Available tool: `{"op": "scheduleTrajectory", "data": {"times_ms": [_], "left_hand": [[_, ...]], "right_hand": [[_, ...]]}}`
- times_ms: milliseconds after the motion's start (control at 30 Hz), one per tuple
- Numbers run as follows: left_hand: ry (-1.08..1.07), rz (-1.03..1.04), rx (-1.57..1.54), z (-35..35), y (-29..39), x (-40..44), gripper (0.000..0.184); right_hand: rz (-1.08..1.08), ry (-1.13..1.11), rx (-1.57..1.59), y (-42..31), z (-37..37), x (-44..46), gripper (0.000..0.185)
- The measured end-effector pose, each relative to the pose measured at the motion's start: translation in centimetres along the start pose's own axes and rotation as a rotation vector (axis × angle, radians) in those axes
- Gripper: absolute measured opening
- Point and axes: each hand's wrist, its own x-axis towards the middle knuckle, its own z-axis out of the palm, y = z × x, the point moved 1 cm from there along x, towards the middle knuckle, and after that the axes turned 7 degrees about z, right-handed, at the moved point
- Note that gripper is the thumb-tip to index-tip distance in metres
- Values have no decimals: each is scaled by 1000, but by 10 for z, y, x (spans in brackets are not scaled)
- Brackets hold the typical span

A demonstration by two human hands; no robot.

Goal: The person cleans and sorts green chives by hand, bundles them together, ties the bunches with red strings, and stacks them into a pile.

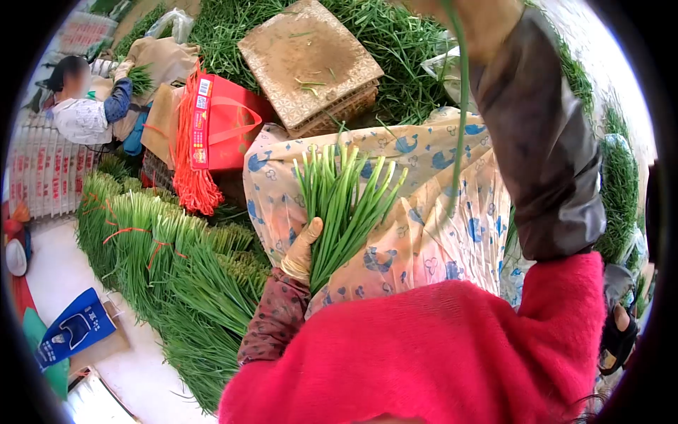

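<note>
My left hand (304,251), in a pale glove, is closed round a bunch of garlic chives (346,205). The pale cut ends fan out upward above my lap, where a cream cloth with blue prints (473,219) is spread. High at the top edge, my gloved right hand (477,28) is raised, blurred and partly cut off by the frame. A long green chive stalk (460,106) hangs down from it; the fingers themselves are hard to make out.
Tied chive bundles (148,233) lie stacked at left. A red bag (229,120) with orange-red ties (194,162) stands before me, beside a board-topped crate (311,60). Loose greens (402,42) are heaped behind. Another person (85,113) handles greens at upper left.
</note>
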Motion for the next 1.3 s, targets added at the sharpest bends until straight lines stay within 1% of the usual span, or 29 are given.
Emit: {"op": "scheduleTrajectory", "data": {"times_ms": [67, 100, 133, 167, 200, 233, 267, 367, 433, 467, 500, 533, 567, 600, 633, 667, 700, 733, 767, 800, 867, 933, 1000, 1067, 1133, 1167, 1200, 1267, 1300], "left_hand": [[-18, -9, 6, 3, 3, -3, 70], [-44, -25, 14, 0, 5, -3, 68], [-40, -18, 14, -2, 3, -3, 68], [8, 39, 2, -4, -1, -2, 69], [56, 94, -9, -10, -6, 0, 70], [88, 176, -32, -35, -15, 9, 66], [87, 174, -30, -38, -12, 7, 66], [-63, 130, 149, -37, -3, 2, 66], [-172, 90, 267, -31, 0, 0, 66], [-230, 70, 325, -25, 2, 0, 66], [-160, 18, 366, -17, 4, 1, 66], [-169, 12, 367, -13, 5, 2, 66], [-150, 8, 395, -13, 7, 2, 66], [-126, 5, 422, -13, 8, 1, 66], [-149, 49, 358, -18, 4, 1, 66], [-143, 50, 356, -17, 3, -2, 66], [-122, 73, 290, -14, 3, -5, 67], [-102, 97, 225, -14, 3, -7, 68], [-73, 59, 209, -17, 4, -10, 70], [-70, 66, 207, -23, 2, -11, 70], [-93, 72, 79, -38, -2, -8, 70], [-121, 80, 42, -42, -4, -7, 71], [-120, 76, 31, -46, -5, -7, 72], [-92, 97, 98, -42, -2, -6, 73], [-144, 69, 193, -35, 2, -5, 72], [-102, 49, 141, -21, 3, -11, 71], [-102, 48, 147, -17, 4, -12, 71], [-176, 32, 194, -11, 4, -12, 71], [-199, 17, 236, -14, 4, -12, 71]], "right_hand": [[229, -131, -61, 48, -19, -13, 20], [428, 98, -53, 68, -1, -38, 21], [529, 103, -203, 80, 1, -53, 20], [693, 118, -338, 102, -6, -60, 22], [773, 122, -352, 113, -4, -71, 23], [841, 130, -358, 136, -17, -80, 23], [916, 123, -327, 153, -27, -86, 24], [961, 173, -339, 167, -28, -90, 22], [921, 179, -499, 167, -23, -87, 19], [921, 196, -496, 163, -18, -85, 19], [885, 102, -756, 157, -12, -80, 20], [840, -1, -1015, 153, -9, -77, 21], [784, -35, -1115, 154, -13, -72, 21], [670, 11, -1145, 147, -16, -71, 22], [541, 167, -1236, 146, -27, -66, 23], [345, 210, -1395, 128, -34, -60, 24], [280, 404, -1401, 115, -45, -58, 25], [194, 477, -1460, 105, -64, -58, 32], [56, 474, -1638, 95, -79, -58, 39], [-223, 633, -2024, 96, -96, -61, 43], [-90, 624, -2019, 87, -91, -84, 44], [580, 292, -1473, 92, -83, -101, 43], [850, 61, -1023, 116, -59, -125, 35], [687, -95, -876, 151, -46, -147, 34], [736, -35, -562, 180, -37, -159, 34], [768, -24, -496, 181, -34, -160, 34], [763, -23, -493, 174, -34, -160, 34], [695, -106, -911, 158, -32, -158, 43], [692, -98, -914, 154, -33, -157, 43]]}}
